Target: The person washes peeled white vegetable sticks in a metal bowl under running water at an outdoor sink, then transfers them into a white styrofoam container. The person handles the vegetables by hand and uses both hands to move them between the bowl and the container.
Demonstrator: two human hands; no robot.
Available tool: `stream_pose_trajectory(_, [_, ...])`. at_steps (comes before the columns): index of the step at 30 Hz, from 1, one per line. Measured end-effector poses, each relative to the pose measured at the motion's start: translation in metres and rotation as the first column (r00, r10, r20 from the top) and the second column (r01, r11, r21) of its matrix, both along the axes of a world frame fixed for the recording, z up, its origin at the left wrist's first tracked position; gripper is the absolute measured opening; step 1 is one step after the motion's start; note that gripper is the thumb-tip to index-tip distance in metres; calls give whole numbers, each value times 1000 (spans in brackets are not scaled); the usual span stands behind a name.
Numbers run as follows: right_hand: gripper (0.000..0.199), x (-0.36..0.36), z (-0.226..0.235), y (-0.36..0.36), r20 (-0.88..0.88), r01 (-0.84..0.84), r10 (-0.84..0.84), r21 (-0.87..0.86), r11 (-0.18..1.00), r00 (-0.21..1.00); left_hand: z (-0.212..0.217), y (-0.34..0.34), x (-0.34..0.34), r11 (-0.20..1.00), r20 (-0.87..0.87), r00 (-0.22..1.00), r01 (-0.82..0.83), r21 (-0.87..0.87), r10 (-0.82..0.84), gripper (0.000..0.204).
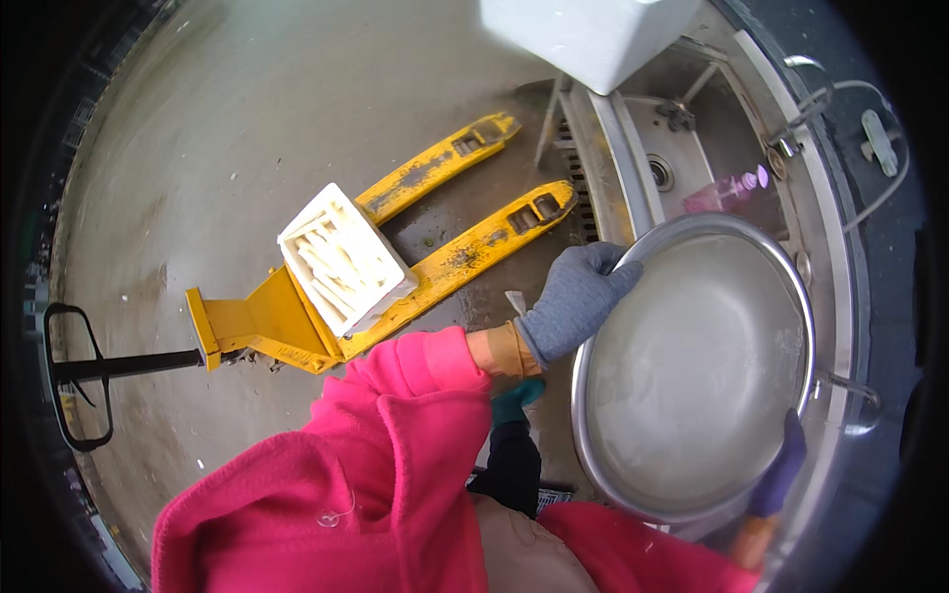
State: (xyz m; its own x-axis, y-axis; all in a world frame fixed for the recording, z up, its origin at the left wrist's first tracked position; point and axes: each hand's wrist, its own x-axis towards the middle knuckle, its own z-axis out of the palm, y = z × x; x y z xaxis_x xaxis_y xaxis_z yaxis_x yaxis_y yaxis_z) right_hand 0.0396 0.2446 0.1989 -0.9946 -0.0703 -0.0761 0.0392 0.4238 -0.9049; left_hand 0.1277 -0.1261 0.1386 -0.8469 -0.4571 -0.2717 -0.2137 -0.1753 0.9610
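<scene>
A large round metal basin [697, 366] with a shiny rolled rim rests at the sink's near side. Its inside looks pale and cloudy; I cannot tell whether it holds water. My left hand [581, 299], in a grey glove, grips the rim at the upper left, thumb over the edge. On the lower right side of the rim is my right hand [781, 467] in a purple glove, slightly blurred, its fingers partly hidden along the basin's outer wall. Bright pink sleeves cover both my arms.
Beyond the basin, a pink bottle [727, 191] lies in the steel sink [647, 128] near the drain. A white foam box [583, 40] stands at the far end. On the floor to the left, a yellow pallet jack [465, 257] carries a white box [371, 287] of long pale pieces.
</scene>
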Motion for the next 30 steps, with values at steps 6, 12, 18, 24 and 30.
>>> stream_pose_trajectory(6, [32,21,-65,-170,41,-202,201,9,979,979,-27,-112,141,906,56,905,-423,4,423,34])
stream_pose_trajectory(12, [34,60,-159,-345,292,-433,449,-122,893,844,-103,-201,267,689,118,679,-712,-137,725,38])
stream_pose_trajectory(18, [28,109,-261,-468,326,-607,598,-86,790,732,-209,-257,366,553,275,499,-814,-177,822,36])
stream_pose_trajectory(24, [29,149,-337,-536,443,-689,631,-37,723,638,-307,-276,427,477,360,398,-863,-167,844,34])
stream_pose_trajectory(30, [30,161,-376,-576,491,-733,613,82,675,620,-371,-280,445,456,437,351,-875,-162,828,33])
